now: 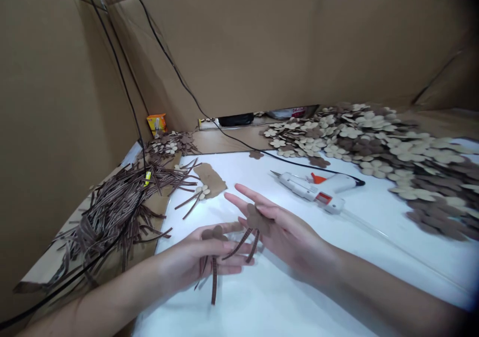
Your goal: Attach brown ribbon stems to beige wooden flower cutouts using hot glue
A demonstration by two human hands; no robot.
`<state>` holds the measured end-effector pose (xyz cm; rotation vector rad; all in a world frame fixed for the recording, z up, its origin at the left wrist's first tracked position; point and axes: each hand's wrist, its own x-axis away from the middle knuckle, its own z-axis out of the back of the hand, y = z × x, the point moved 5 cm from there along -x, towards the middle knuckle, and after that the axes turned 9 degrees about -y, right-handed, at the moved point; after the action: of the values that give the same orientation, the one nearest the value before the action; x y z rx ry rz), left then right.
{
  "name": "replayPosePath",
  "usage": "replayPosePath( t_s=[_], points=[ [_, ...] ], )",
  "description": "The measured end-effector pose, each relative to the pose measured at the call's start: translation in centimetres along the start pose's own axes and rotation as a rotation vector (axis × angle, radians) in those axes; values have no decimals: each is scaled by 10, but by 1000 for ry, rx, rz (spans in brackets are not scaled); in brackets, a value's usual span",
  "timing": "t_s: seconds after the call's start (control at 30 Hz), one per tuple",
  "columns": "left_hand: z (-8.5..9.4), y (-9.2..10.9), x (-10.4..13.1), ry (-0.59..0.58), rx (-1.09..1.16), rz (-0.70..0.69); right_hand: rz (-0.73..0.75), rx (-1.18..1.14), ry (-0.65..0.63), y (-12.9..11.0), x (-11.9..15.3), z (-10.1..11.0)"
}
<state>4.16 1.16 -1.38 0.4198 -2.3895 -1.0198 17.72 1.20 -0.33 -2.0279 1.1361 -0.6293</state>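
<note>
In my left hand I hold a brown flower with ribbon tails, thumb across it and the ribbons hanging below. My right hand pinches a second brown flower between thumb and fingers, its two ribbon strips pointing down toward my left fingers. The index and middle fingers of that hand stretch out to the left. Both hands are close together over the white tabletop. Beyond them lies a cream flower with ribbons by a torn piece of cardboard.
A glue gun with an orange trigger and a clear glue stick lies behind my right hand. Cream and brown flower cut-outs are heaped at the right. Brown ribbon strips pile up at left. A black cable crosses the cardboard walls.
</note>
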Motion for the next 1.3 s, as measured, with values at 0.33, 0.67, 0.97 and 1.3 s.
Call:
replayPosePath(
  t_s=[0.33, 0.67, 0.97, 1.3],
  points=[
    [-1, -7, 0, 41, -211, 3, 47, 113, 6, 5, -2, 0],
    [-2, -7, 0, 42, -260, -21, 46, 56, -30, 6, -2, 0],
    [1, -6, 1, 119, -135, 58, 66, -18, 6, 2, -2, 1],
    [10, -4, -3, 138, -22, -11, 52, 5, -22, 7, -3, 4]
  ],
)
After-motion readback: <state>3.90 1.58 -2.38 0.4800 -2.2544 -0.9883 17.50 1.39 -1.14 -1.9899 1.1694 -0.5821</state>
